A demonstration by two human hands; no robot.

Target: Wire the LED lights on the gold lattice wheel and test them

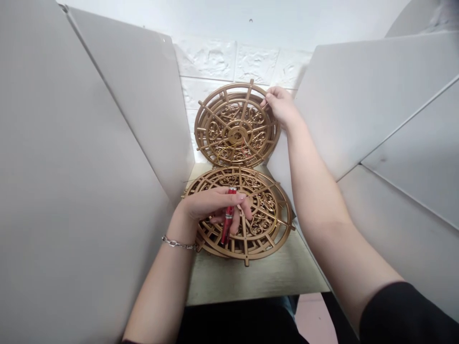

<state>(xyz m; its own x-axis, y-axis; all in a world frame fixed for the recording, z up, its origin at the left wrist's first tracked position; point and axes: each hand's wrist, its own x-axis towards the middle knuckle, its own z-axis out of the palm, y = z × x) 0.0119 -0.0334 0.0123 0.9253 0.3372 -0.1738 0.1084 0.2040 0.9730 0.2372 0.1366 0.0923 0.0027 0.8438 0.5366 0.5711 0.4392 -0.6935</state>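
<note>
My left hand is closed around a slim red pen-like object with silver bands, whose exact kind I cannot make out. Below that hand lie stacked round gold openwork frames, with a scrolled pattern and short tabs around the rim. Behind them a similar round gold frame stands tilted up, with at least one more close behind it. At its upper right rim, my right hand pinches the edge. Thin yellow and red wires show near the centre of the upright frame.
A pale greenish board supports the frames. Grey panels rise close on the left, and more grey panels on the right. The white brick-patterned wall stands behind.
</note>
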